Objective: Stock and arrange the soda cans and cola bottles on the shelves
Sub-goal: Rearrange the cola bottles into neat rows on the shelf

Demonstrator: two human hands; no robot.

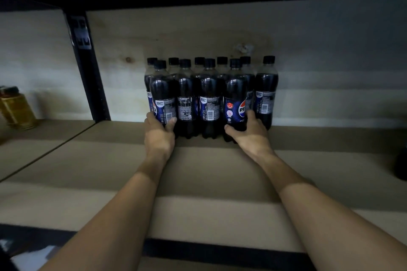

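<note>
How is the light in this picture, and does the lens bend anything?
Head view: dim, pale light bands cross the brown shelf board; small glare spots on the dark plastic cola bottles; the wide lens tilts the black metal upright; corners fall dark.

Cola bottles [208,99]: clear plastic, glossy, highlights on the shoulders.
Caps [209,62]: black plastic, duller.
Labels [235,110]: printed film, slight sheen.
Shelf [198,171]: tan board, matt, smooth.
Back panel [127,59]: pale bare wood, grain and one knot.
Upright [88,68]: black metal, perforated.
Jar [17,110]: amber, translucent, glossy; material unclear.
</note>
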